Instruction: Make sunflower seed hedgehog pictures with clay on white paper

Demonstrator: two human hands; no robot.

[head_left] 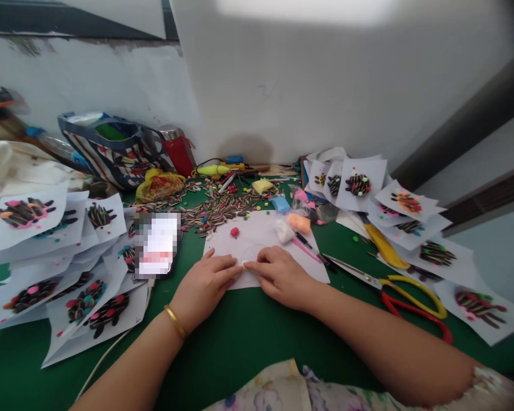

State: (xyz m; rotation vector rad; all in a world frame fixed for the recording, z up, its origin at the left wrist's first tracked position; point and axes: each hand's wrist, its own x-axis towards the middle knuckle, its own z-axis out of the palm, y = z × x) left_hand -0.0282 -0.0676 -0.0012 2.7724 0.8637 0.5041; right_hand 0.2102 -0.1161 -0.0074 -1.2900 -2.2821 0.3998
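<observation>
A sheet of white paper lies on the green table in front of me, with a faint round drawing on it. Flat on the paper's lower left edge, my left hand has its fingers stretched out and the thumb apart. My right hand rests on the paper with fingers curled together. Its fingertips press down at the drawing's lower edge, near the left fingertips; a small pale bit may be there, too small to name. A red clay ball sits on the sheet above the left hand.
Clay packets, white and orange, and a black pen lie on the paper's right side. Scissors lie near my right forearm. Sunflower seeds spread behind. Decorated sheets flank both sides; a phone lies left.
</observation>
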